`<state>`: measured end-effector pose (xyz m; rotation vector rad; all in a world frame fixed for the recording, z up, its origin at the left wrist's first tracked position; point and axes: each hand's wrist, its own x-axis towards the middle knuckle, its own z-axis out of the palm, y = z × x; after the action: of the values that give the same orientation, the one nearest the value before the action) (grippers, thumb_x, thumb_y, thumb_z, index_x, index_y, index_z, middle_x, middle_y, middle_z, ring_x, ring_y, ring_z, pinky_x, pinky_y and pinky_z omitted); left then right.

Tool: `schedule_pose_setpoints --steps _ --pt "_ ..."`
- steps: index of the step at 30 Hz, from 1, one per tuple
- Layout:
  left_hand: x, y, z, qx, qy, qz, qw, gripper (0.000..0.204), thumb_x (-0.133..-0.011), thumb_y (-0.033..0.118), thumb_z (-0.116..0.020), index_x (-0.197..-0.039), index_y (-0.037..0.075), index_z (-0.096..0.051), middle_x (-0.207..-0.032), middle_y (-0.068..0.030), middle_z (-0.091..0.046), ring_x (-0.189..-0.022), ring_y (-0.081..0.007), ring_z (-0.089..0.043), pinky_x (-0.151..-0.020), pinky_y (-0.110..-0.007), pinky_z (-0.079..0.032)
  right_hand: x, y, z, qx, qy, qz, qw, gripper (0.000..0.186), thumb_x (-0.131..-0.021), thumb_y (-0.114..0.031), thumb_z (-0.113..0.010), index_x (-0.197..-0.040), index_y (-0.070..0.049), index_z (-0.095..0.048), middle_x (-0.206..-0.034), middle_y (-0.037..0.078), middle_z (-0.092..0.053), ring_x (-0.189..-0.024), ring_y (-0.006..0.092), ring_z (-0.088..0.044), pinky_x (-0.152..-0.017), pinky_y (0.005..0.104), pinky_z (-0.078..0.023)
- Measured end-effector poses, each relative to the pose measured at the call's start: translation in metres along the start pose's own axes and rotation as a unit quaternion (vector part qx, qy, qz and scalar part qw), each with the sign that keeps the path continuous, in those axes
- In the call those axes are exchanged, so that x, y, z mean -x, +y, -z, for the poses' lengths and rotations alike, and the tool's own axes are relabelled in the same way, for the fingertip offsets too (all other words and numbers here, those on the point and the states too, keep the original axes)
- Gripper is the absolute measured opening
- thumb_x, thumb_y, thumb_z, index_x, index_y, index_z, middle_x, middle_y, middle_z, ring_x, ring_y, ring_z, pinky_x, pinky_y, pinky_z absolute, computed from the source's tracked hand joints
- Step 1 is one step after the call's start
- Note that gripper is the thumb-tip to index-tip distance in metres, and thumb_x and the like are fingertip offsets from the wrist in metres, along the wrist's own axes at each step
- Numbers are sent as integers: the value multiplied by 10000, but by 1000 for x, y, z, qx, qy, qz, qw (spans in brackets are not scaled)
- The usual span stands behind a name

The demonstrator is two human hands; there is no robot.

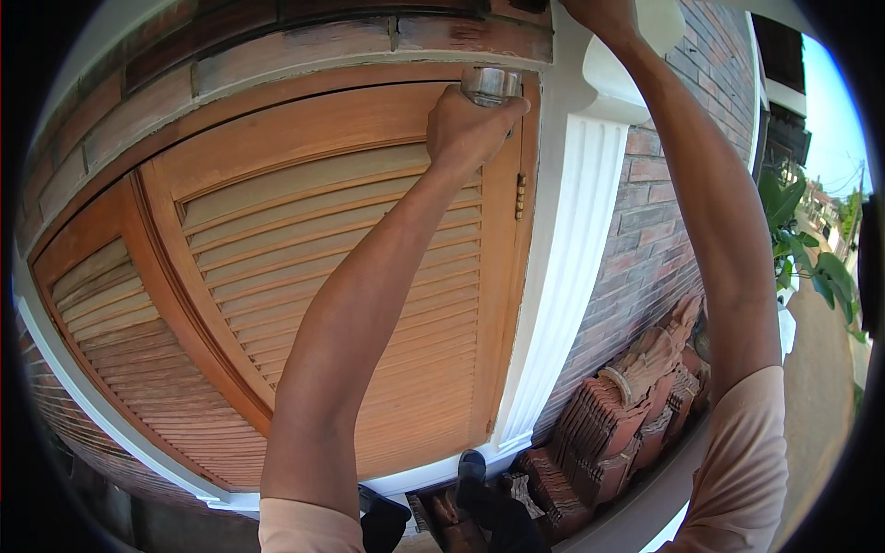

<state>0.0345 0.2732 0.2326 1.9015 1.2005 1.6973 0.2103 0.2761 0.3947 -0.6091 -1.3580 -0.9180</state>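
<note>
My left hand [466, 129] is closed on a shiny, clear or silvery cylindrical container [493, 83] at the top right corner of a wooden louvred shutter [341, 240], whose hinge [520, 196] shows below on the right edge. My right hand [595, 18] reaches up past the top edge of the view, beside the top of a white fluted pillar [576, 249]; its fingers are out of sight, so I cannot tell what they touch. A second louvred panel [147, 350] stands to the left.
A brick wall [627, 221] runs right of the pillar, with stacked terracotta tiles [604, 433] at its foot, beside my dark shoes [472, 470] on a ledge. Leafy plants [802, 249] and a street [816, 369] lie at the far right, below and outside.
</note>
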Motion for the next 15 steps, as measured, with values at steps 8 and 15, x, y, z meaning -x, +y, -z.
schedule_pose_setpoints --steps 8,15 --pt "1 -6 1 10 21 -8 1000 428 -747 427 -817 -925 51 -717 -836 -79 -754 -818 -212 -732 -789 -368 -563 -6 -18 -10 77 32 34 996 232 -841 -198 -609 -817 -5 -737 -837 266 -708 -786 441 -699 -765 523 -561" --pt "6 -4 8 7 5 10 1000 423 -751 423 -816 -929 52 -716 -829 -72 -755 -798 -210 -734 -787 -362 -563 -1 -32 -22 -5 -3 46 999 216 -837 -193 -617 -818 -22 -747 -825 253 -716 -771 441 -696 -749 504 -572"
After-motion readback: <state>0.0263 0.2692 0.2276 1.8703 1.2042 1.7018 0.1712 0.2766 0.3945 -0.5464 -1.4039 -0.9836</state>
